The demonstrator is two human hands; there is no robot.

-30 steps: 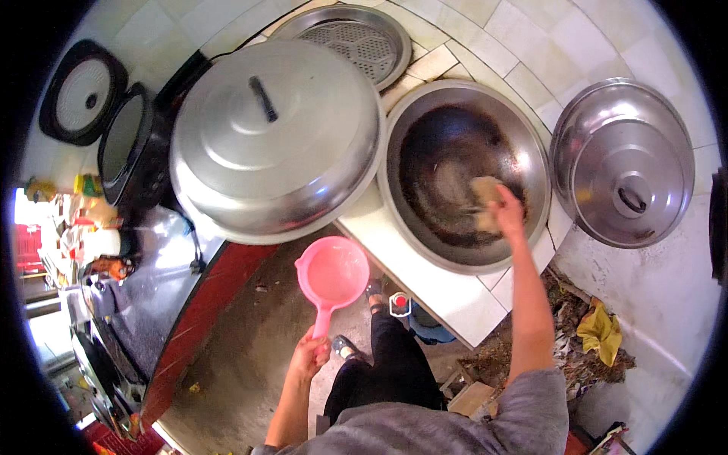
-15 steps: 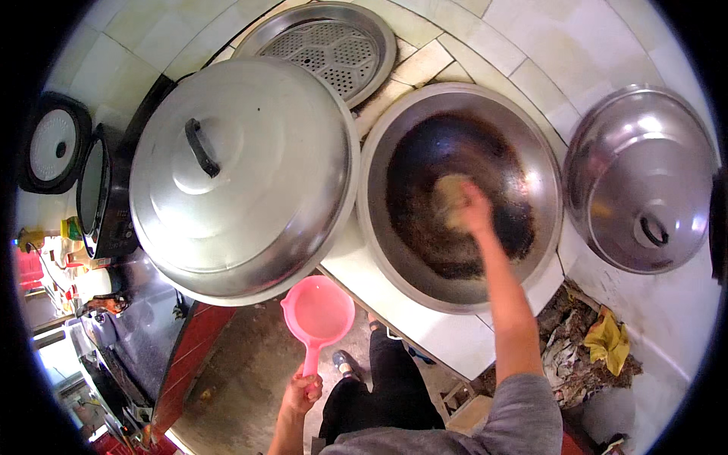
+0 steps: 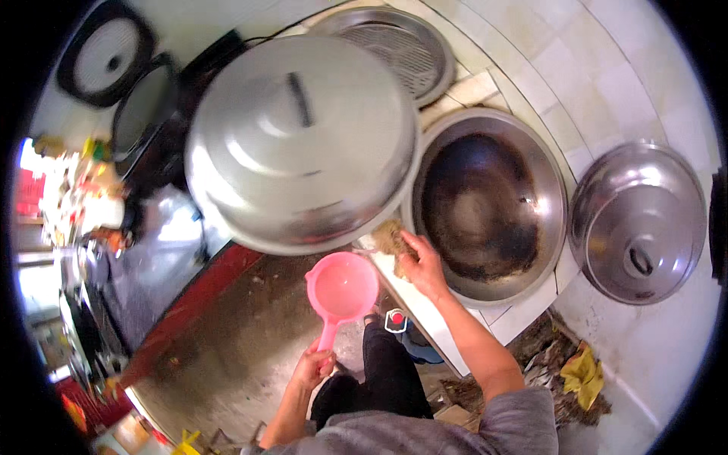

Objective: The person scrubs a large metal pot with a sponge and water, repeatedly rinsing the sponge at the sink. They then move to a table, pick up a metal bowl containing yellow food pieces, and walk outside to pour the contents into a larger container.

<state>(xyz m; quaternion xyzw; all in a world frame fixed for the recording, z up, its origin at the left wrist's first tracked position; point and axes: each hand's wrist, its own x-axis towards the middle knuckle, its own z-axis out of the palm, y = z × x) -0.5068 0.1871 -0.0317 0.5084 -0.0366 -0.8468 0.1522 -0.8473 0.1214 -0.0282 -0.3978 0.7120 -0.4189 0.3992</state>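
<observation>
My left hand (image 3: pixel 312 366) is closed around the handle of a pink plastic dipper (image 3: pixel 342 286), held low in front of me with its bowl facing up; cloudy liquid seems to lie in it. My right hand (image 3: pixel 422 265) grips a tan, fibrous scrubber (image 3: pixel 390 237) over the white tiled counter edge, between the big lid and the wok. Set into the counter is a large metal wok (image 3: pixel 485 208), dark and browned inside, just right of that hand. The large domed steel lid (image 3: pixel 303 163) lies left of the wok.
A perforated steamer tray (image 3: pixel 402 57) leans behind the lid. Another steel lid (image 3: pixel 641 227) rests against the wall at right. Debris and a yellow bag (image 3: pixel 582 377) lie at lower right. A dark cooker (image 3: pixel 144 114) and a cluttered worktop (image 3: pixel 163 258) stand left.
My right hand has lifted the scrubber out of the wok and moved left to the counter edge. The left hand still holds the dipper. The whole view has shifted.
</observation>
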